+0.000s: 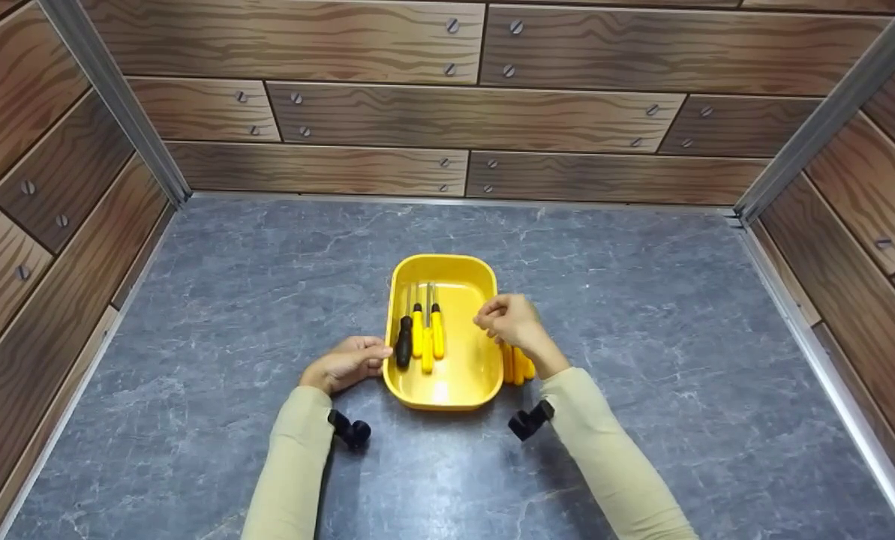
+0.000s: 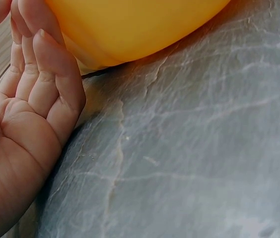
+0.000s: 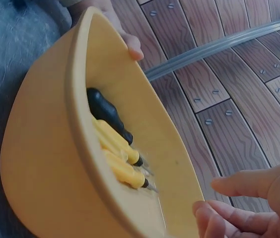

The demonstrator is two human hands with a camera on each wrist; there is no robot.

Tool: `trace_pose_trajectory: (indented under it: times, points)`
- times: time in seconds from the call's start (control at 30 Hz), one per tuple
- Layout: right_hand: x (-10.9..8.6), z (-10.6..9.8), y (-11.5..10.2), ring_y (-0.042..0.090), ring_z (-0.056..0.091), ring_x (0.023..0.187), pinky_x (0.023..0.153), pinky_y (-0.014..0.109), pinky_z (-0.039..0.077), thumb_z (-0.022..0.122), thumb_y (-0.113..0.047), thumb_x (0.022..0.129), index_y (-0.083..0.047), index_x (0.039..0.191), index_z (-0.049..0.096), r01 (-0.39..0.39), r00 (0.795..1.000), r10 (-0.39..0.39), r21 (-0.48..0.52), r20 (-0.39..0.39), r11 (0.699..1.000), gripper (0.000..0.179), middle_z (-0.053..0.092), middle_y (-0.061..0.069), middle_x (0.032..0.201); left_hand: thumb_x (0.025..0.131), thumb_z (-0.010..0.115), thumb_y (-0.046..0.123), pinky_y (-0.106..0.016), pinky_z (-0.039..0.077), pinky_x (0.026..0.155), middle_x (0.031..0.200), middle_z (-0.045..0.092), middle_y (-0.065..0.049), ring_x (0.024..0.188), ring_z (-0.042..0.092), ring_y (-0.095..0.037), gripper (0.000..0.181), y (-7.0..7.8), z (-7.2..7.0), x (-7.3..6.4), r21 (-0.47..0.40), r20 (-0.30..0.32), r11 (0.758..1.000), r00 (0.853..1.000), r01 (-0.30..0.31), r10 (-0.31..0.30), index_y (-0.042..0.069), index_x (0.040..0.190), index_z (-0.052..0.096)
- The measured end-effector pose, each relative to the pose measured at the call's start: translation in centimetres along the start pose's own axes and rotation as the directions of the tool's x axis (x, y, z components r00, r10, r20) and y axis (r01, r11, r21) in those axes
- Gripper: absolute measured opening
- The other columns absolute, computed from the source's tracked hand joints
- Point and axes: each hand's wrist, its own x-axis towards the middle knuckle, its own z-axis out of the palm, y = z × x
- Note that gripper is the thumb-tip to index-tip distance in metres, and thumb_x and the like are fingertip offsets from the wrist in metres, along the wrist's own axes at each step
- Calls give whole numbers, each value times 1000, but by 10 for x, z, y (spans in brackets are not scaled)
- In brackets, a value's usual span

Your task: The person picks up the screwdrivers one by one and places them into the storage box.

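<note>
A yellow plastic tub (image 1: 464,375) stands in the middle of the floor. Along its left side lie a black-handled screwdriver (image 1: 404,345) and several yellow-handled screwdrivers (image 1: 427,351), tips pointing away from me. My left hand (image 1: 346,361) grips the tub's left rim, thumb over the edge and fingers against the outer wall. Above the right rim hovers my right hand (image 1: 515,321), its fingers loosely bent; the right wrist view shows a gap between thumb and fingers and nothing held. Under the right wrist, several orange-yellow handles (image 1: 518,366) lie beside the tub, partly hidden by tub and arm.
Grey marbled flooring (image 1: 267,285) surrounds the tub. Wood-patterned walls (image 1: 387,116) with metal edge strips (image 1: 128,112) enclose the back and both sides. A small black mount (image 1: 349,429) sits on each sleeve near the wrist.
</note>
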Motion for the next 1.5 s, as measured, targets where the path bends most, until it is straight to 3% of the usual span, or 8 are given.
trace_pose_trajectory:
  times: [0.7, 1.33, 1.5]
  points:
    - [4, -21, 21, 6, 54, 49, 50, 19, 51, 64, -4, 85, 7, 90, 66, -28, 997, 33, 70, -71, 997, 12, 60, -1, 60, 91, 61, 10, -22, 55, 74, 74, 65, 7, 70, 59, -4, 6, 2, 2, -1, 6, -18, 1000, 1000, 16, -16, 12, 85, 61]
    - [2, -28, 40, 4, 51, 49, 47, 16, 49, 61, -1, 86, 10, 92, 64, -76, 994, 88, 168, -63, 983, 13, 57, -4, 60, 93, 55, 7, -23, 56, 76, 78, 70, 6, 73, 65, -5, 11, 2, 1, -1, -7, -19, 1000, 1000, 16, -16, 13, 87, 62]
    - [1, -29, 46, 5, 52, 49, 49, 17, 51, 63, -2, 86, 10, 90, 63, -78, 994, 89, 175, -59, 981, 13, 57, -3, 57, 93, 54, 7, -23, 55, 74, 72, 65, 7, 69, 60, -4, 14, 2, 1, -1, 6, -19, 1000, 1000, 20, -20, 13, 85, 62]
